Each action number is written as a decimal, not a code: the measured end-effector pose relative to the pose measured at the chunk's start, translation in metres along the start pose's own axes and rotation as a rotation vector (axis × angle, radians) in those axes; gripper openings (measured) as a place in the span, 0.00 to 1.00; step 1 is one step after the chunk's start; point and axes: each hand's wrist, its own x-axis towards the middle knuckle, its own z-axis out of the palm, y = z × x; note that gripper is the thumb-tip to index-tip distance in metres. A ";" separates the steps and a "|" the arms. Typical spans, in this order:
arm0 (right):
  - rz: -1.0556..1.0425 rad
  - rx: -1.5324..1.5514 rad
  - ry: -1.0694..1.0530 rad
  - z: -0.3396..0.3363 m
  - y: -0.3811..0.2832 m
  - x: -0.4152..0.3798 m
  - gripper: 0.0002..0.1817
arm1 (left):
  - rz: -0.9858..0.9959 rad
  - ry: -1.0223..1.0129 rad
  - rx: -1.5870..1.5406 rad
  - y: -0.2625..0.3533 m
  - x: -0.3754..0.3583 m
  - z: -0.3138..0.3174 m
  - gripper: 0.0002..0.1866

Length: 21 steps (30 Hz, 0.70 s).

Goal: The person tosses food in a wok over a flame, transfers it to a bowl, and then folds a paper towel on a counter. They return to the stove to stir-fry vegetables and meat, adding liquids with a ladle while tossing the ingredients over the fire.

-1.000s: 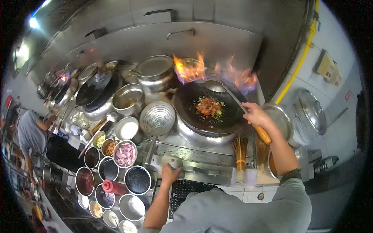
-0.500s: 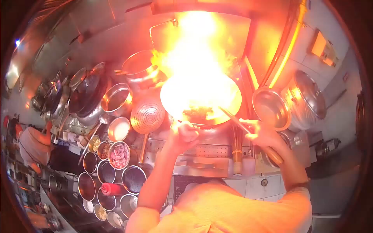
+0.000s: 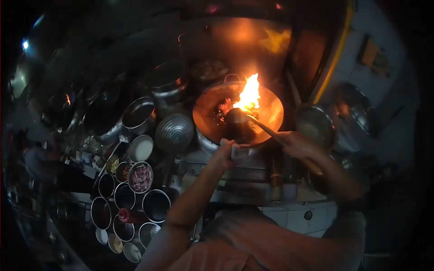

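Observation:
A wide wok (image 3: pixel 272 108) sits on the stove, with a flame (image 3: pixel 249 94) rising inside it and dark food in its bottom. At its near rim, my left hand (image 3: pixel 221 156) is closed on the wok; something pale, perhaps a cloth, shows by the fingers. My right hand (image 3: pixel 296 144) grips the long handle of a ladle (image 3: pixel 264 128), which slants down to the left. The ladle's dark bowl rests within the wok, just in front of the flame. Shadow hides the details of the food.
Left of the wok lies a perforated strainer (image 3: pixel 174 132). Several metal containers stand nearby, including a bowl of sliced pink pieces (image 3: pixel 140 177) and a red bottle (image 3: pixel 131 216). A metal basin (image 3: pixel 315 124) is at the right. Another person (image 3: pixel 38 162) stands far left.
The huge flame has shrunk to a small one inside the wok, and the scene is much darker. The ladle's bowl now shows. Both hands keep their grips, the left slightly shifted right.

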 end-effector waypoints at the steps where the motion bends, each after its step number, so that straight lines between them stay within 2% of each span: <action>1: -0.074 -0.077 0.121 0.028 0.026 0.027 0.37 | 0.071 0.026 0.084 -0.011 -0.012 -0.003 0.16; 2: -0.148 -0.151 0.244 0.040 0.041 0.040 0.39 | 0.145 0.054 0.171 -0.023 -0.026 -0.005 0.15; 3: -0.231 -0.207 0.334 0.038 0.039 0.027 0.39 | 0.205 0.116 0.092 -0.037 -0.070 0.016 0.18; 5: -0.403 -0.317 0.489 0.030 0.024 -0.006 0.39 | 0.254 0.032 0.192 -0.039 -0.107 0.024 0.21; 8: -0.133 0.040 0.167 0.003 -0.003 -0.032 0.41 | 0.032 0.086 -0.041 -0.031 -0.048 -0.014 0.19; 10: 0.109 0.098 -0.085 -0.031 -0.044 -0.071 0.39 | 0.036 -0.074 -0.173 -0.018 -0.028 -0.024 0.12; 11: 0.229 0.131 -0.207 -0.040 -0.056 -0.077 0.39 | 0.039 -0.348 -0.203 -0.004 -0.021 -0.026 0.12; 12: 0.199 0.091 -0.204 -0.040 -0.057 -0.072 0.38 | 0.026 -0.602 -0.241 -0.001 -0.022 -0.037 0.12; 14: 0.155 0.035 -0.204 -0.029 -0.051 -0.067 0.38 | -0.021 0.102 0.055 0.007 -0.040 -0.001 0.09; 15: 0.082 0.020 -0.148 -0.018 -0.046 -0.050 0.38 | -0.033 0.076 0.008 0.011 -0.034 0.003 0.08; 17: -0.154 -0.221 0.120 0.024 -0.010 -0.003 0.38 | 0.020 0.038 0.008 0.005 -0.027 0.007 0.11; 19: -0.083 -0.184 0.181 0.022 -0.015 -0.005 0.37 | 0.149 0.041 0.079 -0.039 -0.039 -0.012 0.16; 20: -0.058 -0.157 0.217 0.024 -0.015 -0.003 0.36 | 0.226 -0.067 0.049 -0.058 -0.061 -0.010 0.18; 21: -0.066 -0.129 0.220 0.019 -0.005 -0.011 0.36 | 0.281 -0.059 0.000 -0.069 -0.060 -0.015 0.16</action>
